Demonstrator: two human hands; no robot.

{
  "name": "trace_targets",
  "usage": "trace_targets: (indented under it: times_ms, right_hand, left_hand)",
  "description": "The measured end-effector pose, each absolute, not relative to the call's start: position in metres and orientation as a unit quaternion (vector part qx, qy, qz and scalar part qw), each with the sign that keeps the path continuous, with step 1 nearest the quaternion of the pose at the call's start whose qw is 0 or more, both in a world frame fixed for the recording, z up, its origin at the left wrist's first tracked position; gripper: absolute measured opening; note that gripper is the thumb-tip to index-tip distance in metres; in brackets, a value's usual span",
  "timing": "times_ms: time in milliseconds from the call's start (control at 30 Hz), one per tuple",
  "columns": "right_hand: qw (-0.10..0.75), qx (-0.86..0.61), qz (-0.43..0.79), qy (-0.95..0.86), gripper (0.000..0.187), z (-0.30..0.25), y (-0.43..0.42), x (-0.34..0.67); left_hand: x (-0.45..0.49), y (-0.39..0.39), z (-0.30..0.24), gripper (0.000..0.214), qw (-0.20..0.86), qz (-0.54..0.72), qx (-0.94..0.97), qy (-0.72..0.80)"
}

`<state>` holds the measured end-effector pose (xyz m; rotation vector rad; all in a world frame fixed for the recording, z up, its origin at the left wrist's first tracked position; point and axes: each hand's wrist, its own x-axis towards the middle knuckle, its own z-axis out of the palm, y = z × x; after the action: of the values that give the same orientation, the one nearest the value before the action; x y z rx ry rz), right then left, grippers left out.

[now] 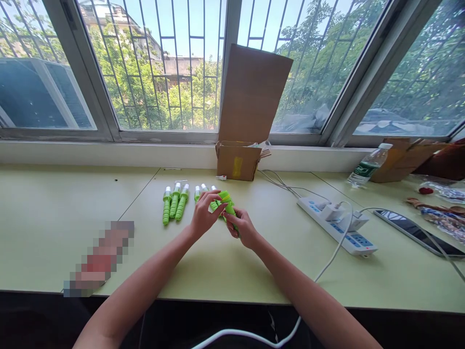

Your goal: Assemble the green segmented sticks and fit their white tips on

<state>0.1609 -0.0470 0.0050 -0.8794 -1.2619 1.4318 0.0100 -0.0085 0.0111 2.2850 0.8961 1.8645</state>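
Pale-green table (43, 208) beneath barred windows (163, 72), where left hand (204, 214) and right hand (242, 229) pinch a green tube (226, 202).

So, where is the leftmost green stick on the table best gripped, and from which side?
Probably by its ribbed body, from above and from its left. The leftmost green stick lies flat, pale cap toward the window, a neighbour stick close on its right, bare table on its left. The left hand and right hand hold another green piece.
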Motion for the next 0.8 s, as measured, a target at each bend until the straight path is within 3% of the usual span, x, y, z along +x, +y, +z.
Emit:
trace_targets:
  times_ms: [400,500,700,800]
  right_hand:
    - [0.438,-0.341,0.62,-0.554,0.028,0.012,-0.047,0.168]
    - [0.431,-0.385,0.536,-0.615,0.029,0.008,-0.043,0.169]
    - [0.458,-0.476,0.237,-0.712,0.029,0.0,-0.038,0.168]
    - [0.46,-0.494,0.193,-0.712,0.026,0.0,-0.039,0.168]
  left_hand:
    - [0.009,-0.011,0.011,0.012,0.027,0.616,0.737,0.278]
    - [0.008,-0.011,0.006,0.012,0.017,0.62,0.734,0.277]
    - [0.008,-0.01,0.0,0.012,-0.022,0.623,0.731,0.277]
    - [0.008,-0.009,0.0,0.012,-0.034,0.625,0.727,0.283]
